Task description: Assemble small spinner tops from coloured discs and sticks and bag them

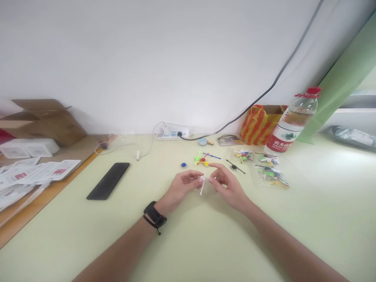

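My left hand pinches a thin white plastic arrow spinner at its middle, holding it tilted above the table. Close by on the right, my right hand has its thumb and index finger apart, and no object shows between them. Just beyond the hands lie loose arrow pieces in green, red, yellow and blue. A round blue base sits alone to the left of them. To their right rests a black arrow spinner on its base.
Small clear bags of colourful pieces lie at the right, before a striped bag and a large water bottle. A black phone-like slab, a white cable and a power strip are leftward. Cardboard stands far left.
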A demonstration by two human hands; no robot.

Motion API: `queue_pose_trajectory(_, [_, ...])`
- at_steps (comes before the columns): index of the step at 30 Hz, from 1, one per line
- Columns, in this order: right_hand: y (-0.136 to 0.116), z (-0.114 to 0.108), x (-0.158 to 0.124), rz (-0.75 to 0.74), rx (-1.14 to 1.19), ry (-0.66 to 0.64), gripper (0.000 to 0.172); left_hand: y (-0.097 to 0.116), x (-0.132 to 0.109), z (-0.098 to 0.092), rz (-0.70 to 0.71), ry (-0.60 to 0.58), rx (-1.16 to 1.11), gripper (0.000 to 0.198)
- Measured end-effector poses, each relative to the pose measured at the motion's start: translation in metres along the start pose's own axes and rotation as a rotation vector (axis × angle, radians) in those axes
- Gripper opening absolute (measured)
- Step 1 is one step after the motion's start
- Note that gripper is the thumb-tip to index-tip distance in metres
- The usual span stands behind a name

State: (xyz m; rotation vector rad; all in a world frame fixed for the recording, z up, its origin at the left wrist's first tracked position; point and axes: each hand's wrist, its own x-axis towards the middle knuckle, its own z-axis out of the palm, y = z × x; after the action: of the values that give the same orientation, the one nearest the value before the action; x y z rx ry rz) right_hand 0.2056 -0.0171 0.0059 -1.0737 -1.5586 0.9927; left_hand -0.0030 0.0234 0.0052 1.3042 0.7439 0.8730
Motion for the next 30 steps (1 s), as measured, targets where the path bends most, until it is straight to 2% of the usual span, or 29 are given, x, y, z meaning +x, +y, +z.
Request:
queue_pose_trajectory(5, [-0.0036,0.0027,-0.0025,-0.023,-0.003,-0.003,0.066,0.0029,-0.0002,0.0018,0.023,0.011,0.017,0.025])
queue_pose_trajectory(7, [-0.0046,0.0028,-0.0023,0.000,0.046,0.004,0.055,0.0025,-0.0001,0.0013,0.024,0.026,0.027,0.026])
queue_pose_trajectory(9, [-0.0052,0.0009,-0.0015,0.050,0.081,-0.045,0.028,0.0012,0.0005,0.0003,0.025,0.041,0.040,0.028])
queue_pose_trajectory(10, [-0.0054,-0.0006,-0.0009,0.079,0.097,-0.090,0.033,0.0006,0.0009,-0.0002,0.026,0.051,0.048,0.029])
queue_pose_trajectory(12, [-0.0059,-0.0039,0.0001,0.124,0.138,-0.166,0.060,0.0000,0.0015,-0.0009,0.028,0.073,0.064,0.031])
queue_pose_trajectory(14, [-0.0068,-0.0060,0.0011,0.135,0.181,-0.165,0.066,0.0006,0.0016,-0.0008,0.025,0.093,0.075,0.032])
queue_pose_trajectory(20, [-0.0054,-0.0029,0.0045,0.102,0.197,-0.022,0.035,0.0027,-0.0002,0.0010,0.003,0.111,0.072,0.034])
queue_pose_trajectory(24, [-0.0006,-0.0004,0.0055,0.059,0.197,-0.002,0.030,-0.0007,-0.0005,0.0003,-0.018,0.057,0.047,0.032])
queue_pose_trajectory(30, [-0.0007,-0.0019,0.0056,0.048,0.189,0.010,0.025,0.0035,0.0002,0.0012,-0.065,0.088,-0.044,0.034])
